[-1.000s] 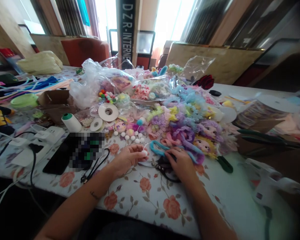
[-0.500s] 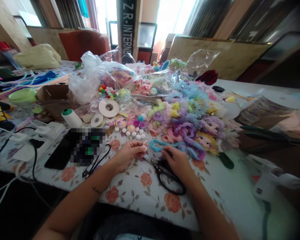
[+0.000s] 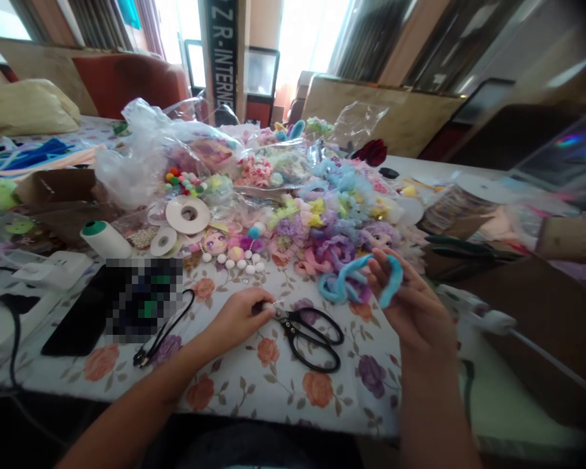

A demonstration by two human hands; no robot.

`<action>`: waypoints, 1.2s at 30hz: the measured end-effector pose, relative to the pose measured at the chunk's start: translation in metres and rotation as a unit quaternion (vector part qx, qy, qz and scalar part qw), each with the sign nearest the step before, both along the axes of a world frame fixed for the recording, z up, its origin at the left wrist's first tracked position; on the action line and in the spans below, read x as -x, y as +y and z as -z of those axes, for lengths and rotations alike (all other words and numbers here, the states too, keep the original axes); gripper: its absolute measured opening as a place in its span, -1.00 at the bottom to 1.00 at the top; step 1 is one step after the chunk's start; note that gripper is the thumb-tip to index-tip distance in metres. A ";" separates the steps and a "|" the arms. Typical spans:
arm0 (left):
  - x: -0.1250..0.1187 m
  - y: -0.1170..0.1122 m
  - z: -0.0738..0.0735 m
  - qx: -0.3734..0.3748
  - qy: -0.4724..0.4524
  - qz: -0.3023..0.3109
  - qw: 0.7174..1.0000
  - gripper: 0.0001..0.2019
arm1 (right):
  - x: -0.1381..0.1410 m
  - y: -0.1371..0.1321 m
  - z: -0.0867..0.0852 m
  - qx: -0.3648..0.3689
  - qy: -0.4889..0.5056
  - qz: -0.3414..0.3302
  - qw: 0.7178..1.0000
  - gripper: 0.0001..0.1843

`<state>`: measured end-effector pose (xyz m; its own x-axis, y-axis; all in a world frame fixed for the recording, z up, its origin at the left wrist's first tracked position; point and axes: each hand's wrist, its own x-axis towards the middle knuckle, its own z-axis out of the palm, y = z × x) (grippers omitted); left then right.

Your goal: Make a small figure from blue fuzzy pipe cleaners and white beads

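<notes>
My right hand (image 3: 410, 303) is raised above the table with its fingers curled round a fuzzy blue pipe cleaner (image 3: 348, 281) bent into loops. My left hand (image 3: 237, 316) rests on the flowered tablecloth (image 3: 273, 381), pinching a small white bead (image 3: 268, 306) at its fingertips. Black scissors (image 3: 312, 332) lie shut on the cloth between my hands, their tips next to my left fingers. Beyond them lies a heap of pastel pipe-cleaner flowers and doll heads (image 3: 332, 228), with loose white beads (image 3: 237, 260) in front.
A black phone (image 3: 85, 319) and a cord lie at the left, beside a white power strip (image 3: 43, 273). A thread spool (image 3: 105, 238), ribbon rolls (image 3: 188, 215) and plastic bags (image 3: 146, 156) stand behind. A glue gun (image 3: 478, 316) and green pliers (image 3: 469, 247) are at the right.
My right hand has left the scissors and lifted the blue pipe cleaner off the table, moving right. My left hand stays low by the scissor tips. The camera has turned right.
</notes>
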<state>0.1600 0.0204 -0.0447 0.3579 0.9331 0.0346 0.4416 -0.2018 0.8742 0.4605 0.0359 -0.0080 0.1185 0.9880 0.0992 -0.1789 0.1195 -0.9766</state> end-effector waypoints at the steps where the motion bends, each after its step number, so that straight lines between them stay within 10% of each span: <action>1: 0.000 0.000 0.001 -0.008 0.006 0.000 1.000 -0.83 | 0.000 0.002 0.002 -0.011 -0.015 0.011 1.000 -0.65; 7: 0.002 0.000 0.006 0.027 -0.019 -0.014 0.999 -0.84 | -0.013 0.024 0.014 -0.026 0.009 0.119 0.992 -0.73; 13: 0.006 0.004 0.005 0.145 -0.180 -0.082 0.969 -0.74 | -0.022 0.043 -0.032 -0.140 0.014 0.162 0.977 -0.74; 17: 0.011 0.012 0.002 0.198 -0.373 -0.191 0.886 -0.69 | 0.024 0.042 -0.049 -0.116 -0.228 -0.042 0.966 -0.79; 20: 0.015 0.018 0.002 0.199 -0.449 -0.222 0.842 -0.71 | 0.070 0.039 -0.030 -0.064 -0.404 -0.300 0.862 -0.76; 24: 0.018 0.017 -0.001 0.191 -0.392 -0.167 0.884 -0.71 | 0.101 0.035 -0.001 -0.028 -0.441 -0.389 0.808 -0.68; 30: 0.017 0.007 -0.008 0.168 -0.203 0.094 0.960 -0.77 | 0.094 0.029 -0.002 -0.037 -0.403 -0.420 0.813 -0.65; 36: 0.018 0.009 -0.008 0.157 -0.141 0.116 0.970 -0.71 | 0.088 0.027 -0.003 -0.025 -0.389 -0.419 0.820 -0.61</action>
<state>0.1419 0.0297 -0.0367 0.5780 0.8085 -0.1106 0.1495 0.0283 0.9884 0.3727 0.0626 -0.0049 -0.7185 0.6823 -0.1347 0.4564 0.3164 -0.8316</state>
